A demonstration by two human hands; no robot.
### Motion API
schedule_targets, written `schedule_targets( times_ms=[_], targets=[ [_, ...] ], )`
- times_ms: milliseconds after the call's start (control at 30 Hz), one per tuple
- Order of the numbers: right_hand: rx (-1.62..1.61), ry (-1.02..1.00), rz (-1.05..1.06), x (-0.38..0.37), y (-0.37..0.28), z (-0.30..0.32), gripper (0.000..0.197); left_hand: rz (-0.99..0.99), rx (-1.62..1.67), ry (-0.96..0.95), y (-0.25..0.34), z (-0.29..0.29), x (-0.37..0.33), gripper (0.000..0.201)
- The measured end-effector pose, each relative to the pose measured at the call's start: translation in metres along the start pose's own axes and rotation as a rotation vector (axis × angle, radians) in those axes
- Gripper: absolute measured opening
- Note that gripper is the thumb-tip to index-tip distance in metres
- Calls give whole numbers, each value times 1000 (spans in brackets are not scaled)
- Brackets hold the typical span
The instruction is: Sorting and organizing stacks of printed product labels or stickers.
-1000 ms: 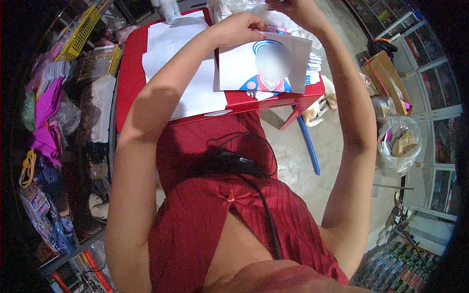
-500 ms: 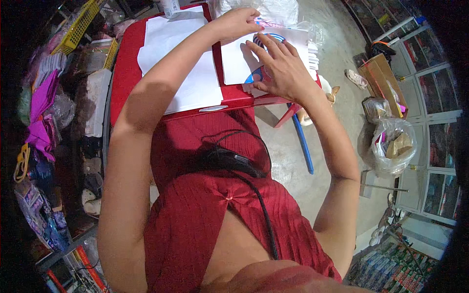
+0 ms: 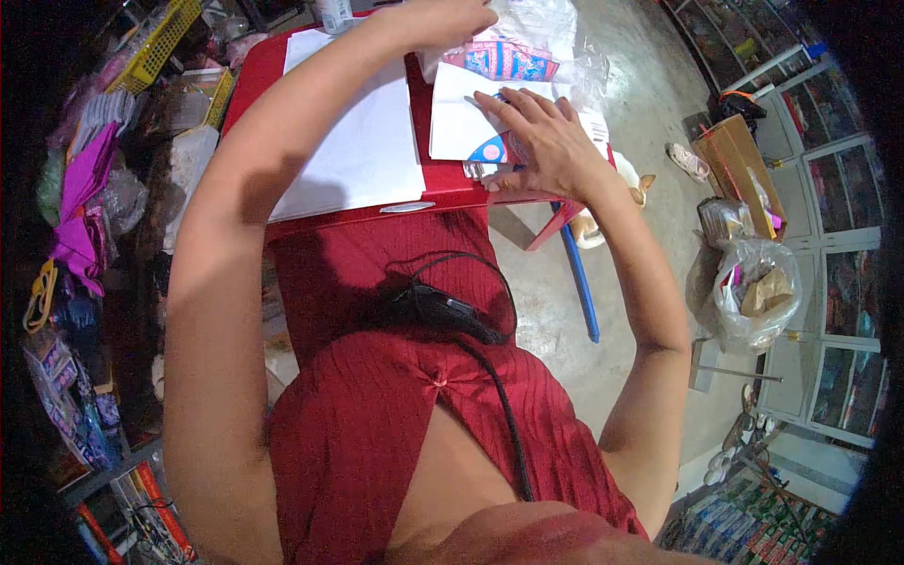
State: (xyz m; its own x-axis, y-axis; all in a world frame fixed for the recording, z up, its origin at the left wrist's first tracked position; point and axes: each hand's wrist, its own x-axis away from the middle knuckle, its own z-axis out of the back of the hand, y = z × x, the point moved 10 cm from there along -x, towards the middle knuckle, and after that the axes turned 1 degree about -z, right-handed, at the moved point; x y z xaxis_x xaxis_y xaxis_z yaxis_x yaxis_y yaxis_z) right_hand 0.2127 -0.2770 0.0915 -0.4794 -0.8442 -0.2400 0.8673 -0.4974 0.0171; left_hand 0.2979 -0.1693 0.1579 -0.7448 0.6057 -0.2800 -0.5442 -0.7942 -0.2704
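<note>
My right hand (image 3: 551,141) lies with spread fingers on a white paper piece (image 3: 459,118) with a blue-and-pink printed corner. Under it are more layers, their edges showing beside my wrist. My left hand (image 3: 447,23) is at the top edge of the picture, partly cut off, beside a clear plastic bag (image 3: 541,19); whether its fingers hold anything is hidden. Just below that hand a pink-and-blue patterned print (image 3: 508,60) shows. Several large white sheets (image 3: 363,141) lie stacked on the red table (image 3: 254,89), under my left forearm.
A white bottle (image 3: 333,13) stands at the table's far edge. A blue pole (image 3: 581,282) and a light-coloured animal (image 3: 591,231) are on the floor to the right. Farther right are a cardboard box (image 3: 734,169), a filled plastic bag (image 3: 758,292) and glass-fronted cabinets (image 3: 838,188). Crowded shelves line the left.
My left hand has moved up and away from the white paper, to the top edge. The patterned print beyond the paper is now more exposed. My right hand has stayed nearly in place.
</note>
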Motion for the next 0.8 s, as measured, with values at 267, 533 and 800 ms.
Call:
schedule_targets(
  times_ms=[267, 533, 800],
  targets=[
    [-31, -29, 36, -4, -12, -2, 99, 86, 287, 254, -33, 51, 0, 13],
    [-216, -59, 51, -17, 2, 2, 72, 177, 351, 336, -40, 81, 2, 15],
    [-297, -66, 241, -38, -28, 4, 63, 234, 386, 554, -48, 109, -2, 13]
  ],
)
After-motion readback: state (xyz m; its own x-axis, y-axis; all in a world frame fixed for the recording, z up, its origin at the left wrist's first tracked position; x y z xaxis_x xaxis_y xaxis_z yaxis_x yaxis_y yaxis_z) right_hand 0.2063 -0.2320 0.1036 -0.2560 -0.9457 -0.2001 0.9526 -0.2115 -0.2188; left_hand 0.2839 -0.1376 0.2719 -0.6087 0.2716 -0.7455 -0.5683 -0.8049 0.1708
